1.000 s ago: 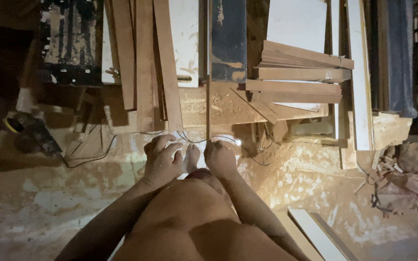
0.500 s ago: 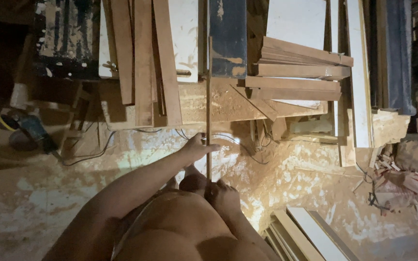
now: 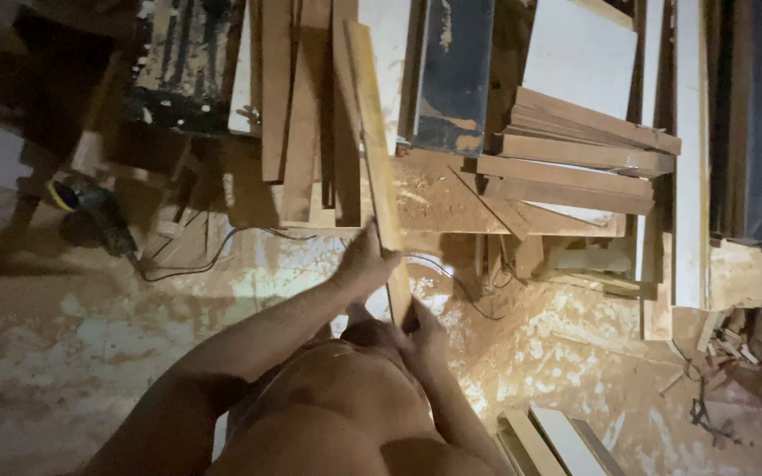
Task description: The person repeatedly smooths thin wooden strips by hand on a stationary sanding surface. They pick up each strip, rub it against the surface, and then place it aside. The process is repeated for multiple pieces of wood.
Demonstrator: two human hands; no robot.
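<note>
A: Big picture first: a sawdust-covered floor (image 3: 90,353), and leaning boards (image 3: 297,106) stacked against the far side beside a dark blue panel (image 3: 456,70) and a pile of short planks (image 3: 575,159).

B: And one long wooden strip (image 3: 379,167) standing tilted among them, its lower end down by the person's knee.

A: Left hand (image 3: 365,263) clasped round its middle, right hand (image 3: 423,339) clamped on the bottom end. Both firmly grasping it.

B: So I'd judge it picked out and in hand, but not carried anywhere yet; its top rests near the stack.

A: Small stuff: an angle grinder (image 3: 90,216) lies at left, its cable (image 3: 213,260) trailing across the dust.
</note>
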